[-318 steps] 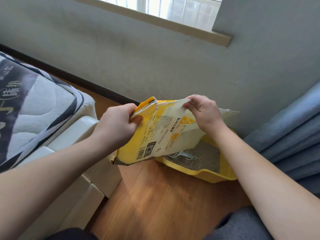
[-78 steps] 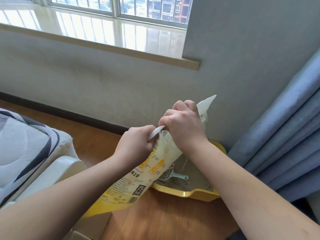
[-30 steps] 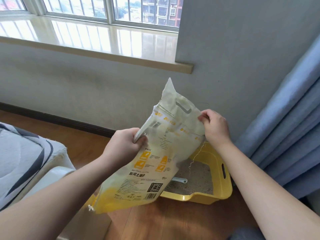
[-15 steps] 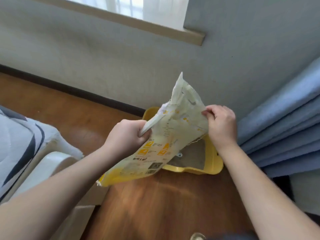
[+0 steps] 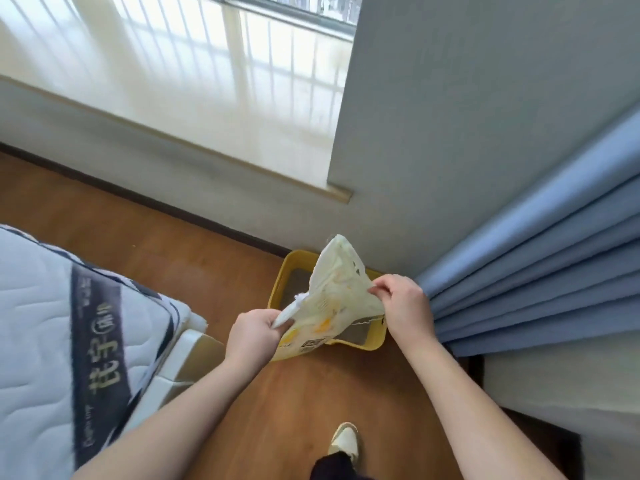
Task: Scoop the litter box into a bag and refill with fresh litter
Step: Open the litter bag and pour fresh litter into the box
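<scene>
The view has pulled higher since half a second ago, so a shoe (image 5: 343, 441) now shows on the floor. The left hand (image 5: 254, 336) still pinches the litter bag (image 5: 332, 299) at one edge, the right hand (image 5: 401, 306) still grips the other. The bag hangs between the fingers, over the yellow litter box (image 5: 287, 271) by the wall.

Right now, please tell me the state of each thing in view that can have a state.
Litter bag: held up over the litter box, gripped at both sides, looks slack.
Left hand: grips the bag's left edge.
Right hand: pinches the bag's right edge.
Yellow litter box: on the floor by the wall, grey litter inside.
Blue curtain: gathered in folds beside the box.
</scene>
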